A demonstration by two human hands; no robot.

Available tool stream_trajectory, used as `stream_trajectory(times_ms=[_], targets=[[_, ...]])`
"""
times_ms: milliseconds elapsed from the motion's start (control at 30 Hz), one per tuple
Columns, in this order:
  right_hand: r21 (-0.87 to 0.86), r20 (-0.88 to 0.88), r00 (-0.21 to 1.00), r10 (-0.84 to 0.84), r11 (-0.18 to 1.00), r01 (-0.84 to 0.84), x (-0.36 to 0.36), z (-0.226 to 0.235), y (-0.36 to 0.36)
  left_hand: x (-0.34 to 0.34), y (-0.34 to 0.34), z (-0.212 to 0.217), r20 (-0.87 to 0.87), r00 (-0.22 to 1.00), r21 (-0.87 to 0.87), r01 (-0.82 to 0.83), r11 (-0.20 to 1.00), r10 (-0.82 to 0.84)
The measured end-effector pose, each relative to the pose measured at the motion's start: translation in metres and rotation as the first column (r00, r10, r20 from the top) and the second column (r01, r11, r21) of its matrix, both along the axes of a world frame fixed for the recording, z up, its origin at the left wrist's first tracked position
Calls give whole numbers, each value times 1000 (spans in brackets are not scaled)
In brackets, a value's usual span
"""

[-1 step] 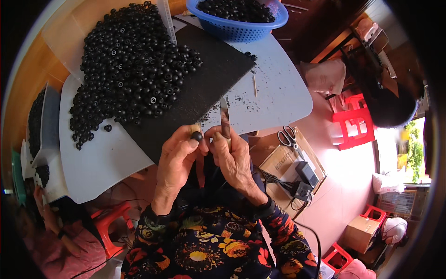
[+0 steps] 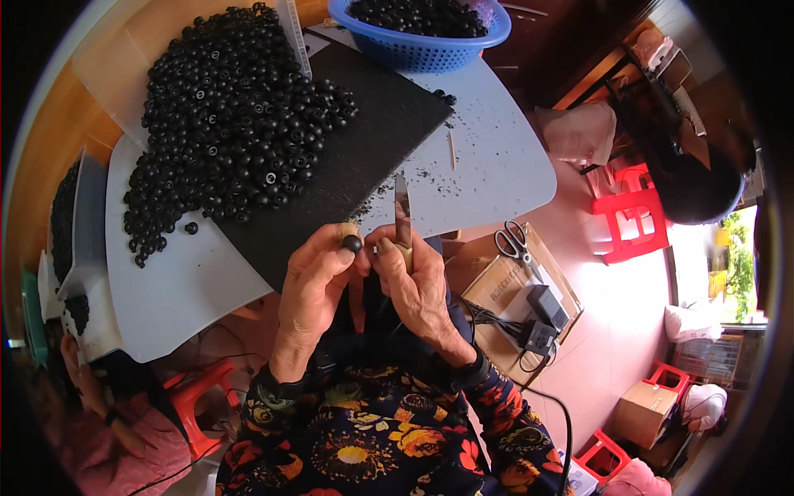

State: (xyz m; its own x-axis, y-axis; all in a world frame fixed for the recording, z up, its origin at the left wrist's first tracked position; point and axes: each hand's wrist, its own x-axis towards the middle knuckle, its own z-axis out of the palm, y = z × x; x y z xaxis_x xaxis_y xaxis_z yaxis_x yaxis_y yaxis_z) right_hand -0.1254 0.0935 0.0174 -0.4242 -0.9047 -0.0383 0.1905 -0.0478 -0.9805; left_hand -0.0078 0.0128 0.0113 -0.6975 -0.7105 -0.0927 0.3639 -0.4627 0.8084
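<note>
A small round black ball (image 2: 352, 243) is pinched between the thumb and fingers of my left hand (image 2: 310, 285). A yellowish covering wraps one fingertip there. In my right hand (image 2: 420, 289) is a knife, its handle (image 2: 404, 255) gripped in the fingers and its blade (image 2: 402, 207) pointing away from me. The hands are close together at the near edge of the table, with the blade beside the ball, not touching it. A large heap of black balls (image 2: 231, 124), some with pale-ringed holes, covers the left part of a dark mat (image 2: 364, 107).
A blue perforated basket (image 2: 413, 54) of black pieces stands at the far edge of the white table (image 2: 496, 165). Black scraps and a thin stick (image 2: 452, 150) lie right of the mat. Scissors (image 2: 514, 241) and power adapters (image 2: 542, 307) rest on a carton. Another person's arm (image 2: 87, 384) is at lower left.
</note>
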Motion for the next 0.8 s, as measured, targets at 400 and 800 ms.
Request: stream_trajectory(times_ms=[400,800], targets=[[87,132,989,-69,995,58,-2,-8,9,-7,10,1,320,926,-609,36,793,203],[-3,276,961,1,1000,0,-7,-9,12,-9,1,7,323,913,-813,132,568,251]])
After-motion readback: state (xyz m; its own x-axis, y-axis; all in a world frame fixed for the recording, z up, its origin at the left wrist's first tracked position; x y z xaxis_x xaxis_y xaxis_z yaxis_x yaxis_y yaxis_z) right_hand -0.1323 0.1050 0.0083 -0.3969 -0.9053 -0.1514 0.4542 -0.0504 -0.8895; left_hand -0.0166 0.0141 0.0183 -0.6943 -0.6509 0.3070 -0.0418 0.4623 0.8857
